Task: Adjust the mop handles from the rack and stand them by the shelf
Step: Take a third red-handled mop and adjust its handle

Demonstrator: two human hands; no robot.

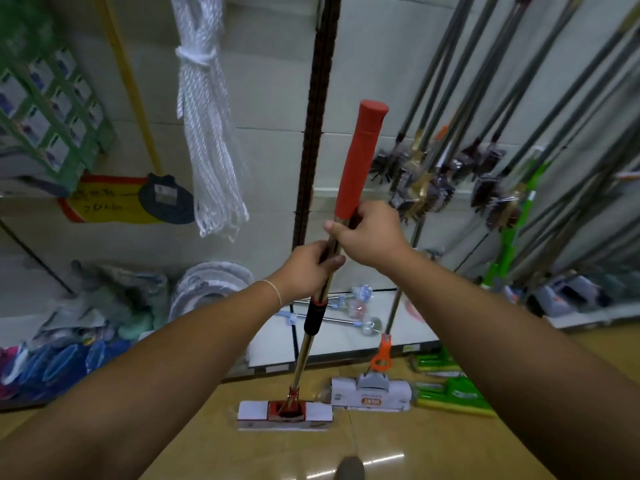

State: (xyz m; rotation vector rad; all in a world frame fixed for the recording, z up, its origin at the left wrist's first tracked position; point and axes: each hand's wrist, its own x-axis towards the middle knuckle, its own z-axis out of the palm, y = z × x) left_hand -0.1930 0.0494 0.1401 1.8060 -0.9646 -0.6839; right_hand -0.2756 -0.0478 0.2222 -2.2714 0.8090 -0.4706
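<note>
Mop handle (313,336) stands upright on the floor (398,441), its head before the shelf. Your left hand (308,271) and right hand (369,237) both clench the stiff, light, probably slick pole; grip near the black collar (316,317) to twist.

The mop handle (313,336) is gold with a red grip (360,161) and black collar (314,319); the rope (207,133) is white.

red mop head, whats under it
The red mop head sits on a white sponge pad resting on the tan floor. The pad's underside is hidden.
</note>
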